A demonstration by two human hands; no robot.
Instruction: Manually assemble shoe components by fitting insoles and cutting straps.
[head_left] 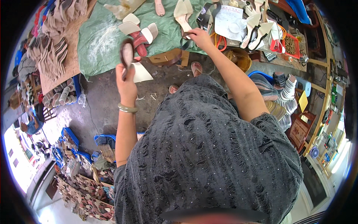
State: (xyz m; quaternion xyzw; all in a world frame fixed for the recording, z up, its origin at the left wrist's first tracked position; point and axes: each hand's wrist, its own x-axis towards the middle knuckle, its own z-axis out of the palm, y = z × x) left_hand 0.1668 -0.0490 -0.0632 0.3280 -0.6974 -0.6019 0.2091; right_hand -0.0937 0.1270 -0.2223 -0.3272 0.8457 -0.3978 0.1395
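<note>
My left hand (126, 86), a bracelet at its wrist, is closed around a dark brown roll of strip (121, 52) with a pale middle, raised off the table's front edge; it is slightly blurred. A dark strip (173, 61) hangs in a curve between my hands, apparently from that roll. My right hand (201, 39) pinches a dark strip end (184, 42) over the green cloth. Beneath the left hand is a white piece (142, 73); whether I hold it, I cannot tell. Near it lie red strapped shoe parts (140, 40) with white pads. Beside my right hand rest pale pointed soles (183, 16).
A green cloth (100, 56) covers the table, dusted white at left. Stacked beige insoles (46, 56) fill the left board. Rightward are papers (228, 22), black-strapped shoes (258, 35), a red tray (292, 45) and a yellowish basket (239, 59). A cardboard box (164, 58) stands below.
</note>
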